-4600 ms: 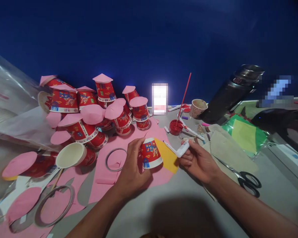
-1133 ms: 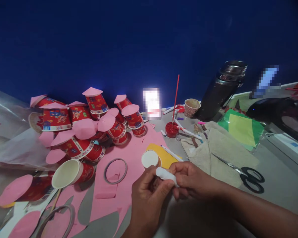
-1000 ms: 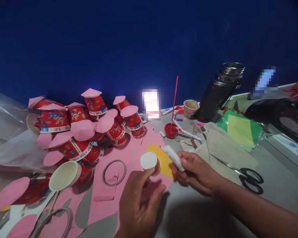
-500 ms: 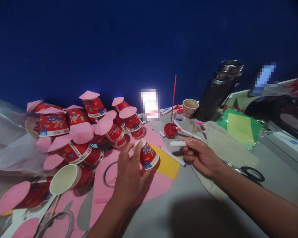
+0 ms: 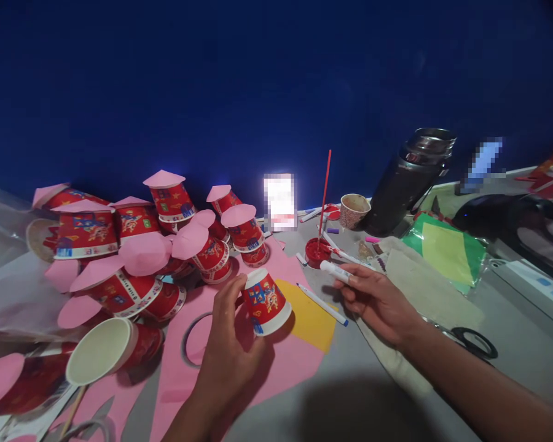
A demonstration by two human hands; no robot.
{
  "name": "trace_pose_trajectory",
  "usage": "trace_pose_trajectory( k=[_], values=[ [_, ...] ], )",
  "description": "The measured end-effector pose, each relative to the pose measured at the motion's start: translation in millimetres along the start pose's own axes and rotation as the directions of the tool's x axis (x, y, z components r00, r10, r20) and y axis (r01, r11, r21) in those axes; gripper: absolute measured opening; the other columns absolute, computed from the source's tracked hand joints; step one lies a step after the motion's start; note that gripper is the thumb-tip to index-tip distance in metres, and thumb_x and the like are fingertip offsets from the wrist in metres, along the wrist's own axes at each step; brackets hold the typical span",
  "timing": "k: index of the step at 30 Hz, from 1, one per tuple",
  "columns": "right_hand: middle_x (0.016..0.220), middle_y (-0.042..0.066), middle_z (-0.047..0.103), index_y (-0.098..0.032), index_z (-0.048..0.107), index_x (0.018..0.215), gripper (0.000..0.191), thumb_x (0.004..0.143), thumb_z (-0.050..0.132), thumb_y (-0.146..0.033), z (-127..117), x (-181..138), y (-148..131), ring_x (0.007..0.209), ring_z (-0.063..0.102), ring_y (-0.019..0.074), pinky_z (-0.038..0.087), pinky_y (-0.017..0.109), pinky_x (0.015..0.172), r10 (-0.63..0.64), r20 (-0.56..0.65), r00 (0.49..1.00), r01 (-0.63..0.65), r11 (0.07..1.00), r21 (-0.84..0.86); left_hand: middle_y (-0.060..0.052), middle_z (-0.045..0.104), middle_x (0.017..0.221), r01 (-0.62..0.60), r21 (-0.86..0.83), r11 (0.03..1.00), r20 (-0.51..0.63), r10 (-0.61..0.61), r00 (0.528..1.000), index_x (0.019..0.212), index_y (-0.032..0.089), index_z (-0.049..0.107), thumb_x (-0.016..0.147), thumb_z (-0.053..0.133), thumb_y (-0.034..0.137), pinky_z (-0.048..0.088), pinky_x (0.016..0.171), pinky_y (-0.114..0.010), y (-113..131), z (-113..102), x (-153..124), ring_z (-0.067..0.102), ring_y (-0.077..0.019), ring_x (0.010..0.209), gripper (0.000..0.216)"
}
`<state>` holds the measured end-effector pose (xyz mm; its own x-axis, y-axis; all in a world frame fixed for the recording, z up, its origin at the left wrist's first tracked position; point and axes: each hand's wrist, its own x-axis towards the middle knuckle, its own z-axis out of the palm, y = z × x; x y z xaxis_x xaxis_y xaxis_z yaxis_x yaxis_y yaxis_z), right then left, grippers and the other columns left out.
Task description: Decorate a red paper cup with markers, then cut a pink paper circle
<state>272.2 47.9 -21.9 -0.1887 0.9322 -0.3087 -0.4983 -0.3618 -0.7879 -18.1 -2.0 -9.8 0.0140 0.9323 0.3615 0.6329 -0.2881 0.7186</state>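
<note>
Paper cup (image 5: pixel 266 301), red with blue and yellow printing, is held upside down and tilted in the left hand (image 5: pixel 228 350), over pink paper (image 5: pixel 276 362) and beside a yellow sheet (image 5: pixel 311 313); its lettering is too small to be read. A white tube (image 5: pixel 335 271) is pinched between the fingers of the right hand (image 5: pixel 376 302), both grips thus being closed on their objects.

A deep blue wall (image 5: pixel 258 86) fills the upper half of the view, and a grey bench (image 5: pixel 350 393) carries everything below it. At far left a clear plastic bag (image 5: pixel 9 288) is seen. Behind the left hand a heap of matching red cups capped with pink paper cones (image 5: pixel 161 239) is piled; one uncapped cup (image 5: pixel 105 356) lies on its side, its pale interior shown empty. A dark steel flask (image 5: pixel 408 181) stands tilted in view at the back right, next to a packet of green and yellow paper (image 5: pixel 447 252). A beige cloth (image 5: pixel 424 288) lies under the right wrist, with black scissors (image 5: pixel 477 341) just beyond it. A small patterned cup (image 5: pixel 352 210) is seen near the flask; its contents cannot be told. A red pot (image 5: pixel 316 250) holds a thin red stick (image 5: pixel 325 190). A white pen (image 5: pixel 322 304) rests across the yellow sheet. A tape ring (image 5: pixel 191 334) lies partly hidden by the left hand.
</note>
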Motion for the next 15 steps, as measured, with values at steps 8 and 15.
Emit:
trace_pose_trajectory(
  k=[8,15],
  values=[
    [0.092,0.007,0.076,-0.016,0.079,0.102,0.042,0.075,0.098,-0.041,4.1,-7.6,0.2,0.063,0.059,0.0091,0.044,0.019,0.050,0.162,0.311,0.937,-0.173,0.985,0.007,-0.015,0.050,0.155,0.064,-0.052,0.997,0.004,-0.064,0.998,0.154,0.026,0.043,0.076,0.068,0.015,0.049,0.121,-0.059,-1.0,4.2,-0.5,0.053,-0.0355,0.144,0.083],
    [0.076,0.005,0.074,-0.017,0.081,0.104,0.044,0.071,0.099,-0.040,-1.7,-5.6,-3.8,0.056,0.053,0.0089,0.039,0.021,0.049,0.048,0.117,0.992,-0.043,0.998,-0.043,-0.015,0.053,0.159,0.283,-0.373,0.884,0.138,-0.248,0.959,0.151,0.024,0.042,0.070,0.065,0.011,0.049,0.122,-0.047,13.8,3.0,2.6,0.057,-0.0313,0.147,0.085]
  ],
)
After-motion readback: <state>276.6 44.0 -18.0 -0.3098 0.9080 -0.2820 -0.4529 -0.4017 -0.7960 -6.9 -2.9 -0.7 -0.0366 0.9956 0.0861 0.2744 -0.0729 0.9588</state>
